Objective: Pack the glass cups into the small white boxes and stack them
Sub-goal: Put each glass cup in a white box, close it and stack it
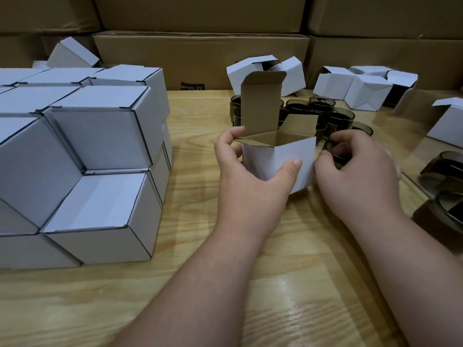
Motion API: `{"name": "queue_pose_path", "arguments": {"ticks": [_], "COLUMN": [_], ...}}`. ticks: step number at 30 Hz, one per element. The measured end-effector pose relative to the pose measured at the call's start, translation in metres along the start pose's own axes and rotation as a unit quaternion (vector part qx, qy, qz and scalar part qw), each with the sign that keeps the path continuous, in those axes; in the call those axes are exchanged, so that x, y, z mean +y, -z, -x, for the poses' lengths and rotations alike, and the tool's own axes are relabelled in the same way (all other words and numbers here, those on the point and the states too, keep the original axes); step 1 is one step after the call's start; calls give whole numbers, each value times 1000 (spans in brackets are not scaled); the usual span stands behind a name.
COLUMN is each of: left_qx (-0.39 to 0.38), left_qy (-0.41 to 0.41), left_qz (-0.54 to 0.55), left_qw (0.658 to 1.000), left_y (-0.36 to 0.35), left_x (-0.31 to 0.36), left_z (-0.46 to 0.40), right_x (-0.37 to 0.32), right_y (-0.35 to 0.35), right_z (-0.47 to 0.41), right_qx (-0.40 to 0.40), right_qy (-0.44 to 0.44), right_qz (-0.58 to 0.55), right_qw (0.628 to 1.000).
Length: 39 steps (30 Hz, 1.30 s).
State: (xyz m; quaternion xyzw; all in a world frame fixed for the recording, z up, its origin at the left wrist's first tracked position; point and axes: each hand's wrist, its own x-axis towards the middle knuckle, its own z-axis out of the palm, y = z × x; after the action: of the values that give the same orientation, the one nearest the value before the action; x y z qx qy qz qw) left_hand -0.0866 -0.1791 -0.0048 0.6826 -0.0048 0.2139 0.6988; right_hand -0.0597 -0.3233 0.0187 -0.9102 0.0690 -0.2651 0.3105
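I see my left hand (pixel 253 176) wrapped around a small white box (pixel 278 161) at the middle of the wooden counter (pixel 200 284), thumb on its near face and fingers curled over its left flap. The box stands upright with its top open; 1 brown-lined lid flap rises straight up at the far side and a shorter flap tilts out to the right. My right hand (pixel 355 171) is closed around a dark glass cup (pixel 337 156) just right of the box, thumb touching the box's right edge, though the motion blur there makes me only fairly sure of the grip. More glass cups (pixel 323 108) cluster on the counter just behind the box, and 2 others (pixel 443 171) sit at the near right edge. To the left, a stack of closed white boxes (pixel 100 151) stands 2 layers high. Unfilled white boxes (pixel 350 88) lie tumbled at the far right, before a wall of brown cartons (pixel 200 53).
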Motion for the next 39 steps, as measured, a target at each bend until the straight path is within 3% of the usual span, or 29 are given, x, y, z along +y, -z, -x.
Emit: {"name": "queue_pose_path", "arguments": {"ticks": [4, 9, 15, 19, 23, 30, 33, 39], "left_qx": [12, 21, 21, 21, 1, -45, -53, -75], "left_qy": [-13, -23, -36, -50, -54, -88, -80, -69], "left_qz": [-3, -17, -50, -66, -74, -64, -31, -60], "left_qw": [1000, 999, 998, 996, 996, 993, 995, 993], "left_y": [0, 0, -1, -2, -2, -3, -3, 1], "left_x": [-1, -4, -6, -4, -4, 5, 6, 0], "left_z": [-1, -2, -1, 0, 0, 1, 0, 2], "right_x": [2, 11, 12, 6, -2, -26, -33, -22], "right_y": [-6, -13, -15, -10, -4, -7, -9, -13], "right_z": [1, -3, -4, -1, 8, 32, 38, 28], "right_qx": [8, -77, -5, 82, 181, 116, 80, 80], "right_qy": [-1, -57, -61, 10, 158, 335, 350, 258], "right_qz": [-9, -31, -116, -209, -243, -249, -270, -285], "right_qw": [1000, 995, 991, 974, 940, 901, 893, 920]}}
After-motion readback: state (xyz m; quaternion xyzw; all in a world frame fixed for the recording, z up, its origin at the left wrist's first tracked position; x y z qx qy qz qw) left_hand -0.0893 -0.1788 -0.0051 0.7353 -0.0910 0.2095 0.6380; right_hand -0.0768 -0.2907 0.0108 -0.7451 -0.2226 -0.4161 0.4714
